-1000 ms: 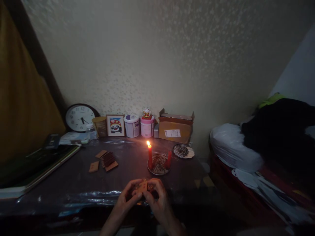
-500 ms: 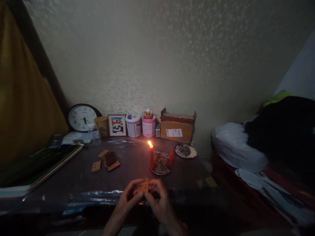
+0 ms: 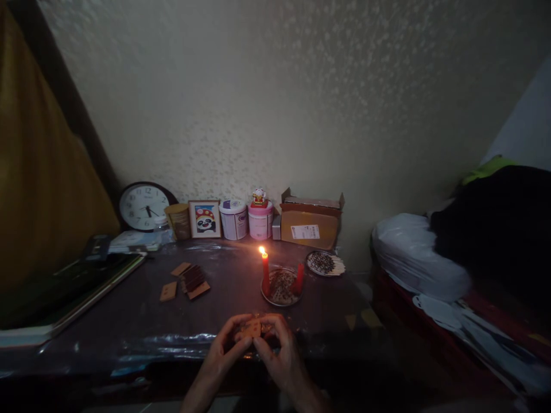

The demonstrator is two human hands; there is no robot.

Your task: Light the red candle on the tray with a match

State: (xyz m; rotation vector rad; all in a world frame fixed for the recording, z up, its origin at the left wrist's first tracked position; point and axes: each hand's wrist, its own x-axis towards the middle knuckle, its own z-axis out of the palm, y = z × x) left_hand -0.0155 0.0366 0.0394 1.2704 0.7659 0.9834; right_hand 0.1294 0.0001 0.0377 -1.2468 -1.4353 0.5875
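Note:
My left hand [image 3: 224, 350] and my right hand [image 3: 279, 353] are together at the near edge of a dark table [image 3: 129, 321], fingers closed on a small stack of tan cards [image 3: 251, 328] held between them. Just beyond stands a lit red candle [image 3: 266, 274] on a round metal dish [image 3: 282, 287], with a shorter unlit red candle [image 3: 299, 278] on the same dish. Further left on the table lie more tan cards [image 3: 189, 280], some fanned, some single.
Along the wall stand a round clock [image 3: 144, 206], a framed panda picture [image 3: 205, 219], two tins [image 3: 247, 219], and a cardboard box [image 3: 310, 225]. A second dish [image 3: 325, 264] lies right of the candles. Books [image 3: 64, 292] lie at left, bedding [image 3: 417, 261] at right.
Both hands keep working the small card stack in place; the view has shifted slightly, nothing else on the table has moved.

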